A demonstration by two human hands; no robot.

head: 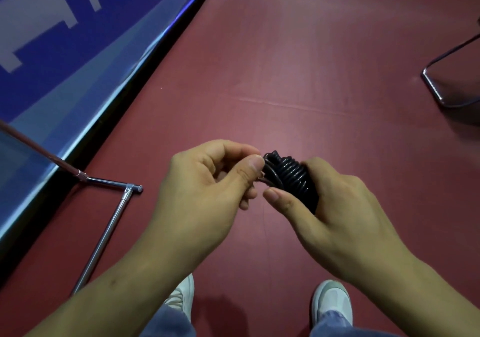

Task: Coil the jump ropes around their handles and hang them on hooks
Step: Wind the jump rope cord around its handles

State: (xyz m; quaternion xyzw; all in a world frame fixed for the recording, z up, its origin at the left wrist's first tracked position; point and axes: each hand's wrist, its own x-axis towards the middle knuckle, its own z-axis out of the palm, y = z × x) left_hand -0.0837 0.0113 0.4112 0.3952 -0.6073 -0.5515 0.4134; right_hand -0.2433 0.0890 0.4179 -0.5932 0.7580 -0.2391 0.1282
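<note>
Right hand [335, 214] grips the coiled black jump rope [292, 177] around its hidden handles; left hand [207, 188] pinches the loose end at the bundle's tip, above the red floor [298, 64]. The cord looks light, springy and likely to unwind; hold across the windings. A metal stand [109, 222] lies left.

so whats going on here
Someone standing on a red floor holds a black rope wound into a tight bundle. The right hand grips it, and the left hand pinches the rope at one end, seemingly tucking it in. No hook is in view.
</note>
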